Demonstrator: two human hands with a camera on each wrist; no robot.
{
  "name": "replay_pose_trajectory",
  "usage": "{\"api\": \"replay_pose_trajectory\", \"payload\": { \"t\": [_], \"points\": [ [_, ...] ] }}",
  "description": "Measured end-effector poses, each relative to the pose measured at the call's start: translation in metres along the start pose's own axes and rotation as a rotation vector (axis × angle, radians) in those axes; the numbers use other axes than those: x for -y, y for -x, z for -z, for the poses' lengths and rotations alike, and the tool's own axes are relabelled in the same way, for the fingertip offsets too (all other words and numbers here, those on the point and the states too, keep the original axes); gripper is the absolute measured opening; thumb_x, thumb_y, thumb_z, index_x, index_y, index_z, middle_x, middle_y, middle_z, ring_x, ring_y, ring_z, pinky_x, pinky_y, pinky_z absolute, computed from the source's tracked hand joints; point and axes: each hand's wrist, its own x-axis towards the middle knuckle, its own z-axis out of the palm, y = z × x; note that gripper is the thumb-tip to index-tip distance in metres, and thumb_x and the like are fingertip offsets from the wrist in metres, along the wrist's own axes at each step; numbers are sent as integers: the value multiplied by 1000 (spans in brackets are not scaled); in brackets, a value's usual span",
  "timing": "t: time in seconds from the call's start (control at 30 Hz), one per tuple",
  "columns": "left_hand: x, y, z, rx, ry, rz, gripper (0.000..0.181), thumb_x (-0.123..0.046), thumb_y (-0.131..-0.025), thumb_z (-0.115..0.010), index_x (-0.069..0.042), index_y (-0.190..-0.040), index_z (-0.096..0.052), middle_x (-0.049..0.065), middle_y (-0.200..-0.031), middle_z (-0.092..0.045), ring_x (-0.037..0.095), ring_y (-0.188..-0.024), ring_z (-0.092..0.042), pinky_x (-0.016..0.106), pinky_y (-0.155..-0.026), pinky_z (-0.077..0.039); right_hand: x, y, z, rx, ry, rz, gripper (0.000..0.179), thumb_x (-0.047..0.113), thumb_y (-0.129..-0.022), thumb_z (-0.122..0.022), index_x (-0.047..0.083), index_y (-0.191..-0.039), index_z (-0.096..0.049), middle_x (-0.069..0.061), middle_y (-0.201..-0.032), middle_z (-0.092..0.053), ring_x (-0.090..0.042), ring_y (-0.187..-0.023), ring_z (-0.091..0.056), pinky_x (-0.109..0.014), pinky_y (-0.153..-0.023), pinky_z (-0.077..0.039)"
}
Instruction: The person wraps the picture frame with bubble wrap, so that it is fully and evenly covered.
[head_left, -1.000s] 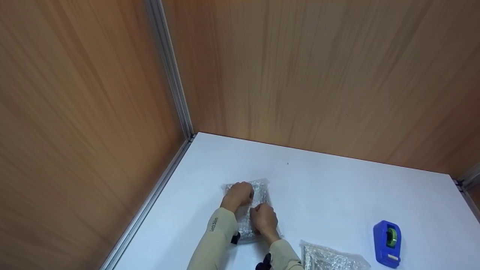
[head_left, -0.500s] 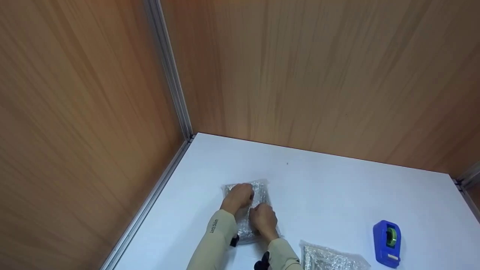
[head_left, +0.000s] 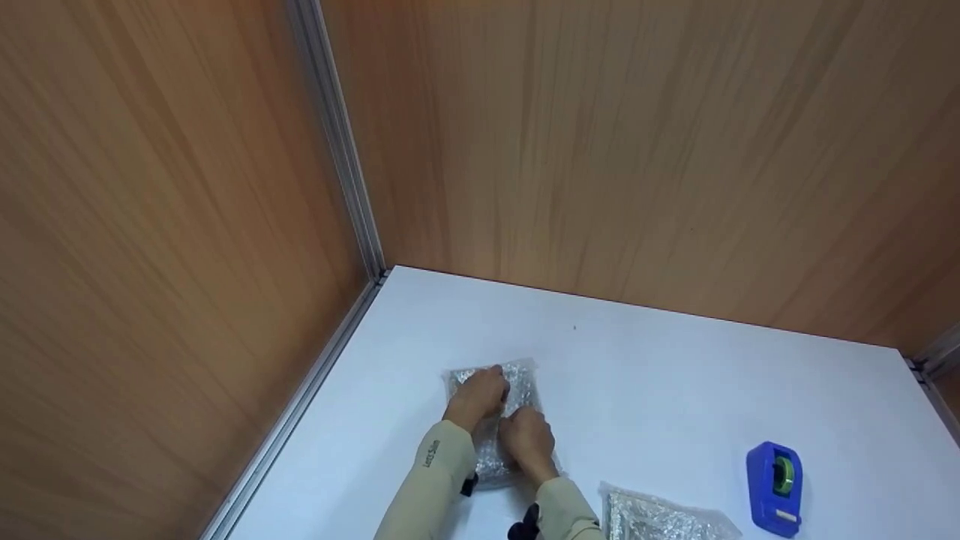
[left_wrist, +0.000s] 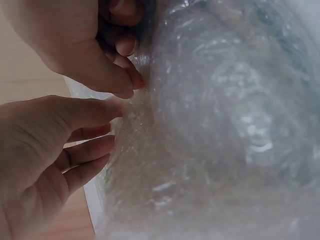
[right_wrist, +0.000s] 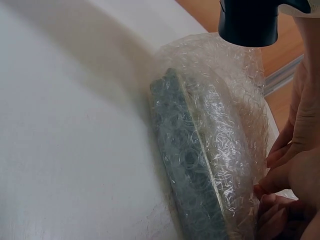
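A flat package in clear bubble wrap (head_left: 493,454) lies on the white table, with both hands over its upper face. My left hand (head_left: 478,396) is at its far half, and my right hand (head_left: 529,439) is just nearer. In the left wrist view, the left hand (left_wrist: 40,150) is the lower one, pinching at the bubble wrap's edge; thumb and fingers of the right hand (left_wrist: 70,40) pinch right beside it. A blue-green block (right_wrist: 187,160) shows through the wrap (right_wrist: 225,130) in the right wrist view. What lies between the fingertips is partly hidden.
A second bubble-wrapped package (head_left: 664,517) lies at the front of the white table (head_left: 637,390), cut off by the frame. A blue tape dispenser (head_left: 765,487) with a green roll stands at the right. Wood panels (head_left: 630,150) border the table's left and back.
A finger of my left hand now sticks up slightly more at the far side. The right hand and the package stay nearly in place.
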Motion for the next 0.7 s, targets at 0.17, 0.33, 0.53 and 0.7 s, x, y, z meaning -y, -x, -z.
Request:
{"api": "replay_pose_trajectory", "payload": {
  "t": [0.17, 0.33, 0.53, 0.7],
  "points": [
    [-4, -1, -2, -13, 5, 4, 19, -14, -81, -68, -12, -98, -59, -1, -89, -53, 15, -84, -55, 28, -80, -49, -2, 1, 8, 11, 19, -15, 23, 19, -87, -55, 11, -65, -55, -4, -55, -53, -17, -45, -51, -28, -37, -40],
    [-2, -3, -5, -32, 78, 7, 14, -15, -78, -72, -12, -88, -61, -3, -81, -50, 13, -76, -52, 26, -72, -48, -2, 0, 10, 37, 28, -40, 25, 20, -88, -53, 11, -65, -55, -4, -55, -54, -17, -44, -51, -27, -36, -39],
    [-2, -4, -7, -32, 131, 27, 11, -12, -77, -72, -13, -83, -63, -4, -79, -50, 12, -72, -50, 25, -68, -47, -4, 1, 14, 59, 30, -17, 26, 20, -89, -54, 10, -65, -56, -4, -55, -53, -16, -44, -51, -26, -36, -38],
    [-2, -4, -5, -35, 122, 18, 10, -11, -77, -71, -12, -83, -63, -4, -78, -48, 12, -71, -49, 25, -66, -47, -5, 1, 19, 80, 7, 19, 25, 20, -88, -56, 10, -65, -55, -3, -53, -52, -15, -44, -48, -25, -36, -37]
  ]
}}
